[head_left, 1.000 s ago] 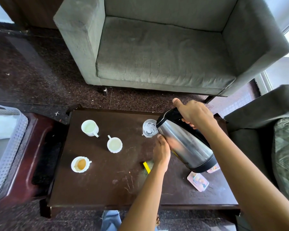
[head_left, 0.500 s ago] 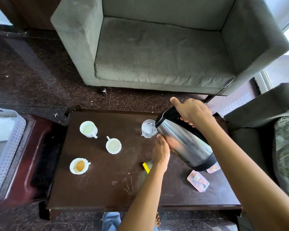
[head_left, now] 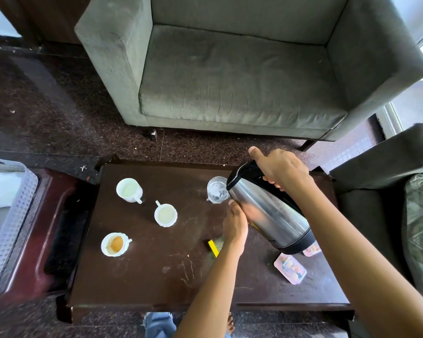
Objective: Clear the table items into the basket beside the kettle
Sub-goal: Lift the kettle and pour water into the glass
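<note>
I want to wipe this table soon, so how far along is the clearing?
Done: nothing visibly; what the basket holds is unclear. In hand: the right hand grips the tilted kettle by its handle, the left hand touching its body. Left: three cups, a glass, two pink packs and a yellow item on the table.

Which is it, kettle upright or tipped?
Tipped. The kettle leans over, its black lid end at the rim of the glass; the right grip holds its handle.
</note>
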`<state>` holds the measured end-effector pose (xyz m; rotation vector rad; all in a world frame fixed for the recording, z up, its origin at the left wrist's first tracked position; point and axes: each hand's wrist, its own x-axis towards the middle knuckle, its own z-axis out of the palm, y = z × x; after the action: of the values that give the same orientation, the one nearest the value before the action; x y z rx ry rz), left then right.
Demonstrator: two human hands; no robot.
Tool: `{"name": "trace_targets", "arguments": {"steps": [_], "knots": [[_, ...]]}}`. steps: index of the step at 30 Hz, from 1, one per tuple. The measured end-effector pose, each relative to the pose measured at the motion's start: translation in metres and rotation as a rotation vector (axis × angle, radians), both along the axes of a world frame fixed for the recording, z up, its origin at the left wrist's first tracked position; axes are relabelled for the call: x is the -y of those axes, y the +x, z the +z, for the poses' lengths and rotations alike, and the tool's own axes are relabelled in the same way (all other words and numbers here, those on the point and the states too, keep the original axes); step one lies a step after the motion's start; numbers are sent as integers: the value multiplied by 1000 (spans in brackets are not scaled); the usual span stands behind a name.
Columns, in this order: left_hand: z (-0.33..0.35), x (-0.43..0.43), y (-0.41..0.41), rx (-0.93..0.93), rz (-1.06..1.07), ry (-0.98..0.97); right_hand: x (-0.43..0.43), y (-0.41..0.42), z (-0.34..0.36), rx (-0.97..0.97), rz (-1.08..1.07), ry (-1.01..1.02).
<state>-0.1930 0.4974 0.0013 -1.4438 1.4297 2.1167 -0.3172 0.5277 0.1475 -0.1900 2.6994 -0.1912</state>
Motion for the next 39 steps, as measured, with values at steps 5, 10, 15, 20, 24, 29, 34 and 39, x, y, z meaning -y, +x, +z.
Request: {"name": "trace_targets", "arguments": {"steps": [5,10,15,20,24,29,34,39], "knots": [[-6,-1,-1,-11,-29,-30,-3,2,-1,12,-3,-28],[0,1,4,10,-30,-12,-7,8,-5,8,-22,-46],[4,4,6,36,-46,-13,-12,14,-9,10,-44,-77],[11,3,7,37,-47,-17,-15,13,-18,-10,-63,-46],[14,4,7,32,-66,-30,-15,12,-19,-12,-72,-38],[10,4,3,46,-98,-44,-13,10,-18,-25,-89,-16],[14,6,3,28,-108,-73,-15,11,-16,-54,-99,-29],[30,15,11,19,-138,-116,-25,26,-20,-61,-156,-122]]}}
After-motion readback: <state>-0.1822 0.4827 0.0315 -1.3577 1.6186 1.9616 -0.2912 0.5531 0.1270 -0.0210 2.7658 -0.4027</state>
